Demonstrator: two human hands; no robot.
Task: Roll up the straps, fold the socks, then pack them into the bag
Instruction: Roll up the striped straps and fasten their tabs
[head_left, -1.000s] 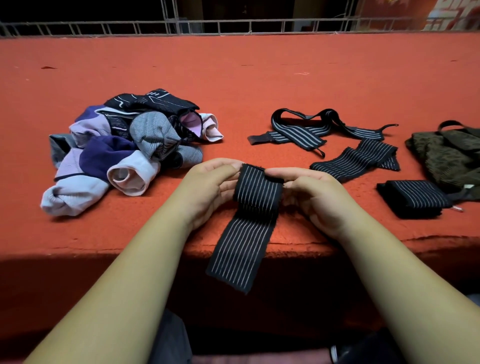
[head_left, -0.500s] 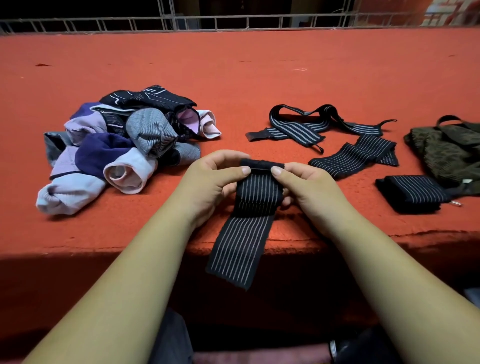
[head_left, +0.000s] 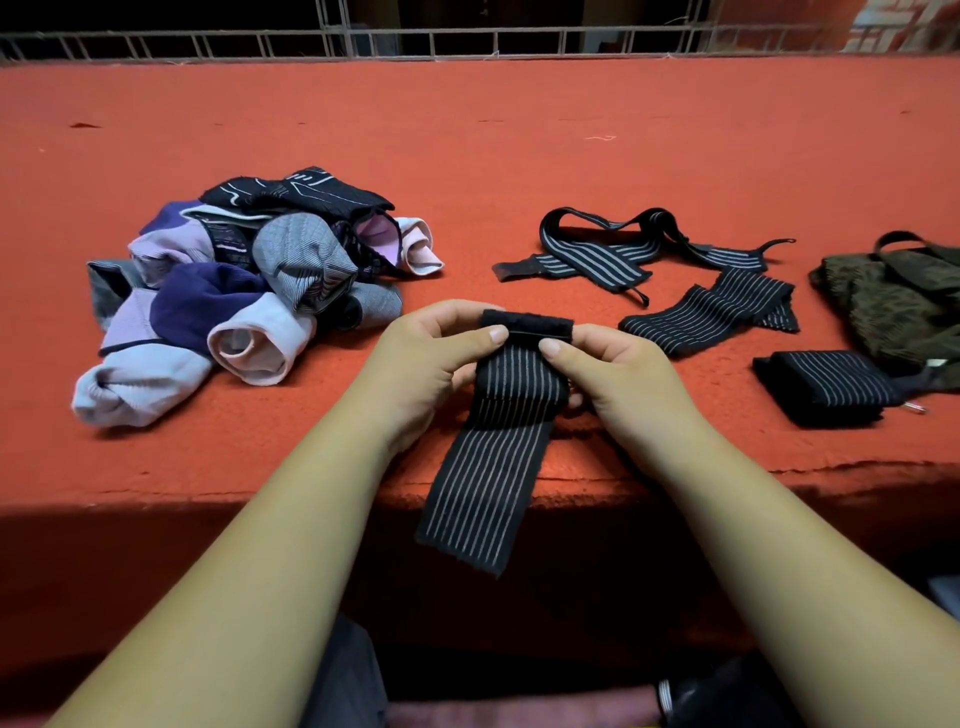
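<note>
We see both forearms reaching forward from the bottom of the view, meeting just above the near edge of the red table (head_left: 467, 156). The left hand (head_left: 421, 358) and the right hand (head_left: 618, 374) face each other, knuckles outward and thumbs on top. Their fingers (head_left: 496, 335) are curled and gripping the striped strap (head_left: 514, 415) between them. Each thumb presses on the plain black end of the strap, which is turned over into a small roll at the top. The other fingers are tucked behind the strap, and we cannot tell how they lie. The rest of the strap hangs down past the table's edge, flat and unrolled.

To the left of the hands lies the pile of socks (head_left: 249, 291), in purple, grey, pink and black. To the right, a loose strap (head_left: 597, 254) lies looped on the table, with a second flat strap (head_left: 711, 312) nearer us. A rolled strap (head_left: 826, 384) sits further right, just beside the dark green bag (head_left: 893, 296).
</note>
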